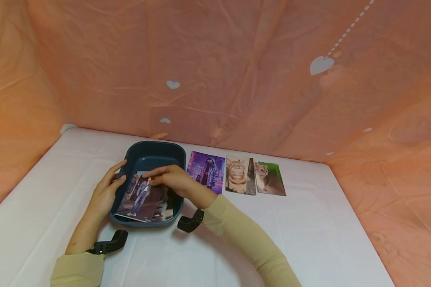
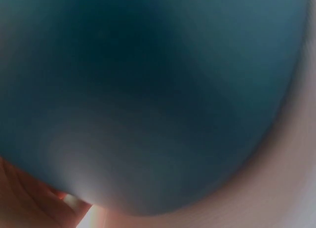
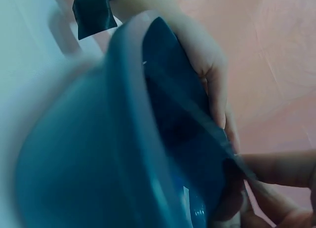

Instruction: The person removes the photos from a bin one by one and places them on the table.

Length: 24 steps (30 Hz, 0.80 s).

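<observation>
A dark blue plastic tub [image 1: 154, 149] stands toward the left of the table with several picture cards in it. Along its left rim, my left hand [image 1: 105, 193] holds on with thumb and fingers. Inside the tub, my right hand [image 1: 174, 179] pinches the top edge of a picture card [image 1: 140, 199] showing a person in blue clothes. Beneath that card lies another picture card [image 1: 165, 209], partly covered. In the right wrist view, the pinched card [image 3: 197, 114] appears edge-on, slanting across the tub. The tub's blurred wall [image 2: 148, 114] fills most of the left wrist view.
Right of the tub, a purple card [image 1: 210, 171] with a hooded figure, an orange cat card [image 1: 236, 175] overlapping another, and a green-backed cat card [image 1: 269, 179] lie in a row on the white tabletop [image 1: 309, 231]. Orange cloth [image 1: 237, 79] hangs behind the table.
</observation>
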Each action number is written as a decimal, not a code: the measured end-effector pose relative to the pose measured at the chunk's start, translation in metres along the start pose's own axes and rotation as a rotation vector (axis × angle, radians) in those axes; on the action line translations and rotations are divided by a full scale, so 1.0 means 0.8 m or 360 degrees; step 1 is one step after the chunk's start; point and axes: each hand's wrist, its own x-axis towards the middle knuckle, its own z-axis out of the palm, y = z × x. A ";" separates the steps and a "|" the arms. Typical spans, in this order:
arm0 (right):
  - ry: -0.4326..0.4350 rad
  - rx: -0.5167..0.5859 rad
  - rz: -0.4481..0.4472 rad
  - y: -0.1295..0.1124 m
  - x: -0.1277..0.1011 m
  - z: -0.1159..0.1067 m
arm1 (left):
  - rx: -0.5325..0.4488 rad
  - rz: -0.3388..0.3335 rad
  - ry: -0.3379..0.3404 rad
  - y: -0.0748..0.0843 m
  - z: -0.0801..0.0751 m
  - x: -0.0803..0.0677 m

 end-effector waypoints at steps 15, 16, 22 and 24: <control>0.0028 0.0254 -0.0113 0.001 -0.024 -0.027 | 0.0098 0.0007 -0.0006 0.000 -0.001 0.000; 0.0015 0.0268 -0.0107 0.001 -0.027 -0.030 | 0.0091 0.0001 -0.0012 0.000 -0.001 -0.001; 0.0020 0.0218 -0.0125 0.004 -0.045 -0.050 | -0.0004 0.0005 -0.0018 0.000 0.000 -0.002; 0.0042 0.0175 -0.0146 0.006 -0.049 -0.057 | -0.0010 0.0012 -0.0014 0.000 0.000 -0.002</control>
